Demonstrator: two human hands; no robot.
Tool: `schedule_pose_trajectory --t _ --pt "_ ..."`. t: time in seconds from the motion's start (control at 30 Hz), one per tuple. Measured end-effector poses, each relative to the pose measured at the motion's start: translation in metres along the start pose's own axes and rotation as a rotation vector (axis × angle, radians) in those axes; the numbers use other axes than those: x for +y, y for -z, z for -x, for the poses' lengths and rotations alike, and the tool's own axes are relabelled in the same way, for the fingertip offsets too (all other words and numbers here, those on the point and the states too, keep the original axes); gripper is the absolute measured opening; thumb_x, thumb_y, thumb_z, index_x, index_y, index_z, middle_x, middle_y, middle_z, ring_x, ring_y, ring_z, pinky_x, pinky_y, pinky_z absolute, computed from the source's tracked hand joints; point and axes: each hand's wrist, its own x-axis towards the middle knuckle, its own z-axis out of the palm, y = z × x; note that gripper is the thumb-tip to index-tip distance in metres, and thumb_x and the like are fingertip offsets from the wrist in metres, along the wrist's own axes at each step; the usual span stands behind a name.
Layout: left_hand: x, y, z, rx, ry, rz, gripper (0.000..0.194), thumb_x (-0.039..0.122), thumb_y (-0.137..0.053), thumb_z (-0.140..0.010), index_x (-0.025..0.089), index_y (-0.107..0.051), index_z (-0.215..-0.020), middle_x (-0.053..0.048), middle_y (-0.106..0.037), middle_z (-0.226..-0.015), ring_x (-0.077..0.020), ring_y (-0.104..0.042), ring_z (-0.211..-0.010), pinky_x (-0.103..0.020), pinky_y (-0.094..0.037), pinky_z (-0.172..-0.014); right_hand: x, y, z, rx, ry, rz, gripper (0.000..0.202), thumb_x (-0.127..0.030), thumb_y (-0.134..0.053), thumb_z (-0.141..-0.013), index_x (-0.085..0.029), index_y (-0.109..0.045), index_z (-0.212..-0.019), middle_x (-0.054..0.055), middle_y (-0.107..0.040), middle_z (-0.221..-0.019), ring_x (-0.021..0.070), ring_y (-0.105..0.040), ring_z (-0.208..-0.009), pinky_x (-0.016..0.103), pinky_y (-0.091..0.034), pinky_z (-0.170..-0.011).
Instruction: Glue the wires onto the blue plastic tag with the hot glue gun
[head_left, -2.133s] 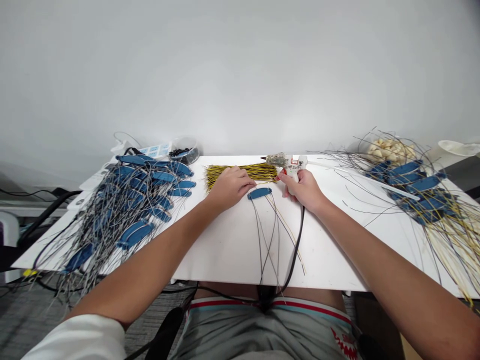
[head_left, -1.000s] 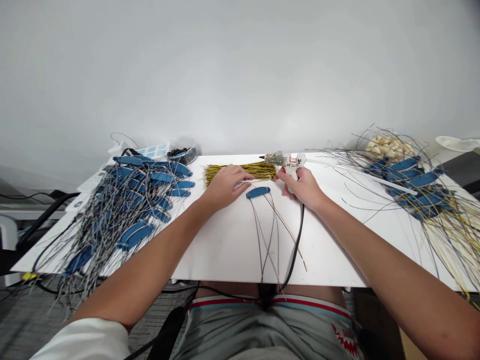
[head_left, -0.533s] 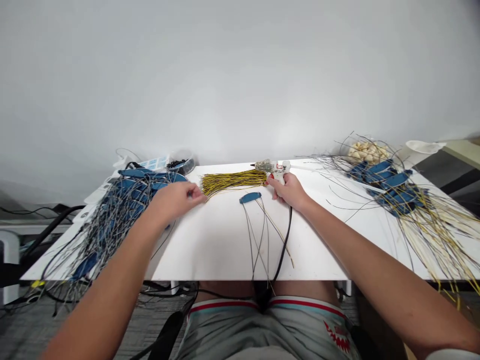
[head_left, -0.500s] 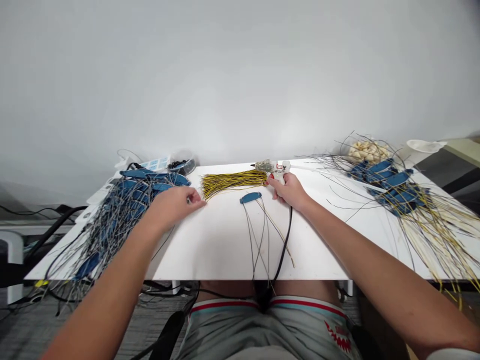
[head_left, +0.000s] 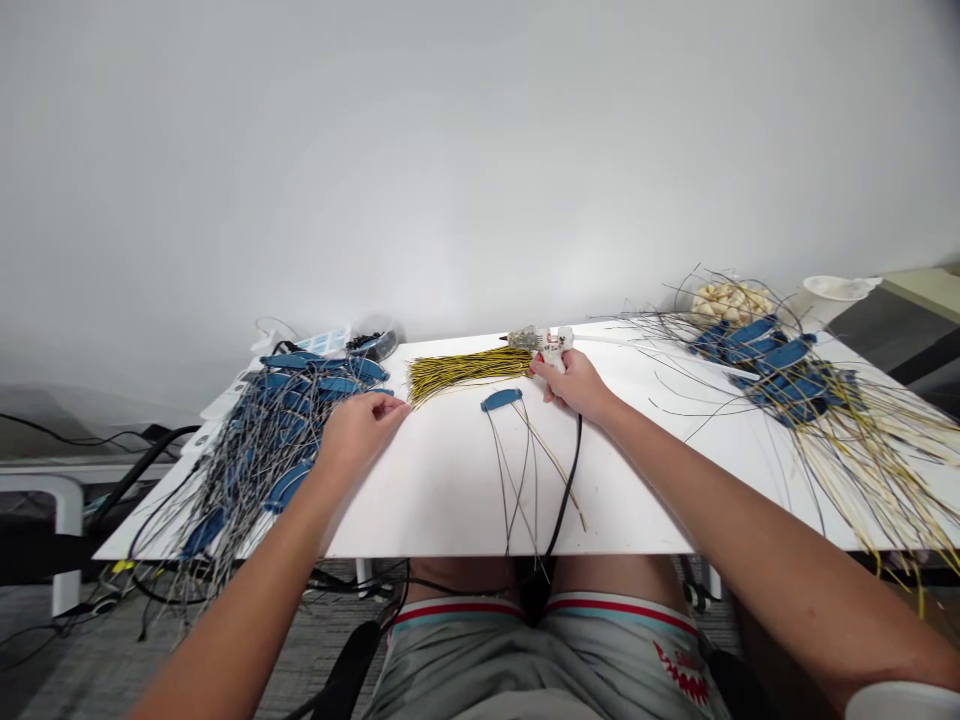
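Note:
My right hand (head_left: 581, 387) is wrapped round the handle of a clear hot glue gun (head_left: 551, 343). Its nozzle points left, over the right end of a bundle of yellow-and-black wires (head_left: 469, 370). At the bundle's left end, the thumb and fingers of my left hand (head_left: 364, 425) are pinched together close to the wire tips; what is between them is too small to make out. A blue curved piece (head_left: 502, 400) lies on the white table (head_left: 442, 490) in front of the bundle, its thin dark and yellow wires trailing toward the table's front edge.
Many blue pieces with grey wires (head_left: 247, 440) are heaped at left, beside a round clear container of black parts (head_left: 375, 340). At right lie blue pieces with yellow and dark wires (head_left: 795, 370), a bag of cream-coloured parts (head_left: 731, 300) and a white cup (head_left: 832, 295). The gun's black cord (head_left: 571, 485) hangs over the front edge.
My left fingertips have closed more tightly near the bundle's left end. The glue gun stays at its right end in my right hand. The view has shifted slightly.

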Motion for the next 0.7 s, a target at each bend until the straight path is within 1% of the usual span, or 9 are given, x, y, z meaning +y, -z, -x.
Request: schedule_pose_trajectory --t 0.2,0.27,0.37,0.43,0.5,0.53,0.6,0.67,0.7 --pt "-0.009 0.025 -0.019 -0.054 0.092 0.169 0.051 0.067 -0.072 -0.080 0.021 -0.082 -0.100 -0.002 -0.073 -0.078 -0.0186 -0.058 -0.070 -0.028 -0.037 -0.063 0.003 -0.001 -0.001 0.001 0.001 0.001 0.029 -0.046 -0.072 -0.095 -0.018 -0.068 -0.101 0.002 -0.069 -0.062 0.0124 -0.054 -0.042 0.022 -0.041 -0.039" --pt "-0.009 0.033 -0.022 -0.084 0.114 0.234 0.054 0.068 -0.074 -0.078 0.020 -0.081 -0.101 -0.003 -0.073 -0.082 -0.0177 -0.057 -0.070 -0.027 -0.037 -0.063 0.002 -0.001 -0.001 0.001 -0.001 0.003 0.029 -0.046 -0.072 -0.095 -0.018 -0.068 -0.100 0.002 -0.068 -0.060 0.0122 -0.053 -0.041 0.021 -0.040 -0.038" --pt "-0.004 0.044 -0.026 -0.028 0.056 0.269 0.049 0.065 -0.074 -0.082 0.020 -0.079 -0.098 -0.002 -0.074 -0.089 -0.0171 -0.058 -0.077 -0.026 -0.040 -0.068 0.001 -0.001 0.000 0.000 -0.004 0.006 0.029 -0.046 -0.073 -0.095 -0.018 -0.069 -0.099 0.002 -0.068 -0.059 0.0123 -0.053 -0.040 0.022 -0.040 -0.038" --pt "0.000 0.055 -0.028 0.059 0.012 0.316 0.043 0.063 -0.074 -0.086 0.021 -0.076 -0.097 0.000 -0.072 -0.090 -0.0158 -0.058 -0.080 -0.025 -0.042 -0.072 0.001 0.000 0.000 0.003 -0.006 0.005 0.029 -0.046 -0.073 -0.094 -0.018 -0.069 -0.100 0.002 -0.068 -0.059 0.0127 -0.053 -0.041 0.022 -0.041 -0.039" --pt "0.004 0.070 -0.032 0.198 0.000 0.436 0.043 0.062 -0.077 -0.086 0.021 -0.073 -0.096 0.002 -0.072 -0.087 -0.0138 -0.059 -0.079 -0.023 -0.044 -0.072 0.001 0.000 0.000 0.007 -0.007 0.001 0.030 -0.046 -0.073 -0.094 -0.018 -0.068 -0.100 0.002 -0.068 -0.060 0.0129 -0.054 -0.041 0.022 -0.041 -0.039" --pt "0.007 0.079 -0.034 0.294 -0.008 0.507 0.043 0.062 -0.079 -0.084 0.021 -0.072 -0.096 0.003 -0.072 -0.085 -0.0127 -0.060 -0.076 -0.023 -0.044 -0.070 0.000 0.000 0.001 0.009 -0.006 -0.001 0.030 -0.047 -0.073 -0.094 -0.018 -0.068 -0.100 0.002 -0.068 -0.061 0.0129 -0.054 -0.042 0.022 -0.041 -0.039" --pt "0.016 0.100 -0.036 0.536 -0.071 0.608 0.043 0.058 -0.084 -0.080 0.020 -0.073 -0.095 0.002 -0.074 -0.082 -0.0102 -0.060 -0.070 -0.021 -0.041 -0.064 0.000 0.000 0.001 0.010 -0.003 -0.004 0.030 -0.047 -0.074 -0.093 -0.018 -0.069 -0.098 0.002 -0.069 -0.062 0.0128 -0.055 -0.042 0.022 -0.042 -0.040" --pt "0.032 0.121 -0.033 0.744 -0.211 0.632 0.039 0.051 -0.085 -0.079 0.018 -0.075 -0.098 0.002 -0.074 -0.083 -0.0083 -0.061 -0.069 -0.019 -0.037 -0.060 -0.001 -0.001 0.000 0.016 0.000 -0.005 0.030 -0.048 -0.074 -0.091 -0.018 -0.069 -0.096 0.002 -0.070 -0.063 0.0128 -0.054 -0.042 0.023 -0.042 -0.041" --pt "0.042 0.129 -0.030 0.793 -0.285 0.632 0.037 0.049 -0.084 -0.081 0.018 -0.076 -0.100 0.002 -0.074 -0.084 -0.0079 -0.063 -0.071 -0.019 -0.037 -0.060 -0.002 -0.001 0.000 0.027 0.001 -0.005 0.031 -0.048 -0.075 -0.090 -0.018 -0.069 -0.096 0.002 -0.069 -0.062 0.0131 -0.054 -0.042 0.023 -0.042 -0.041"
